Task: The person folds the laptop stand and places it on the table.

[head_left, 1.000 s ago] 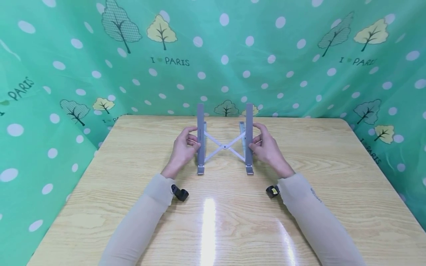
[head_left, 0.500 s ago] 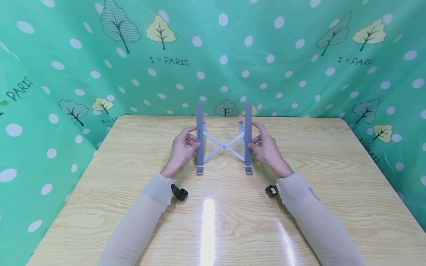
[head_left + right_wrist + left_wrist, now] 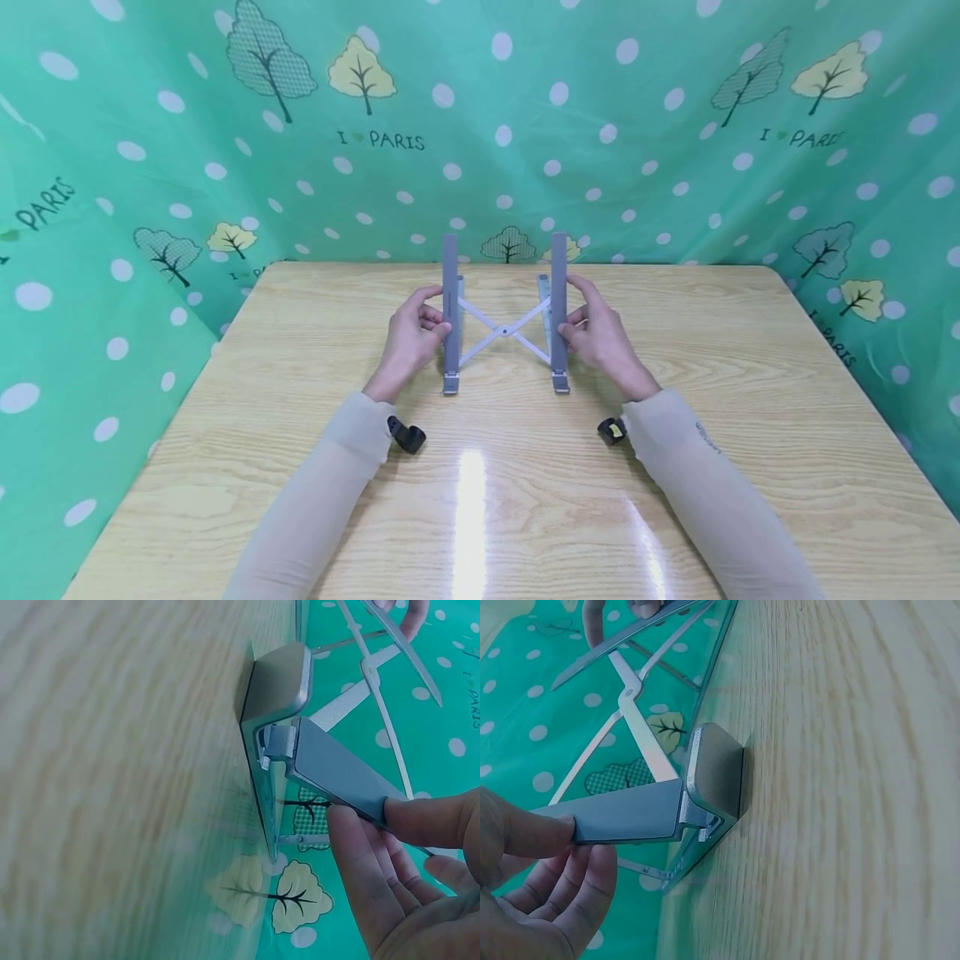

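A grey metal folding laptop stand (image 3: 505, 332) stands unfolded on the wooden table, its two side arms joined by an X-shaped brace. My left hand (image 3: 415, 330) pinches the left arm (image 3: 451, 304) from outside, thumb on top and fingers beneath, as the left wrist view shows. On the other side, my right hand (image 3: 597, 331) pinches the right arm (image 3: 559, 304) in the same way. Both arms slope up toward the back. Hinged lips at their front ends, such as the front lip (image 3: 714, 769) in the left wrist view, face me.
The wooden table (image 3: 517, 483) stretches out around the stand, with glare streaks near its front. A green dotted curtain (image 3: 502, 108) printed with trees hangs along the back and sides. A small black wrist camera (image 3: 406, 435) sits at each sleeve cuff.
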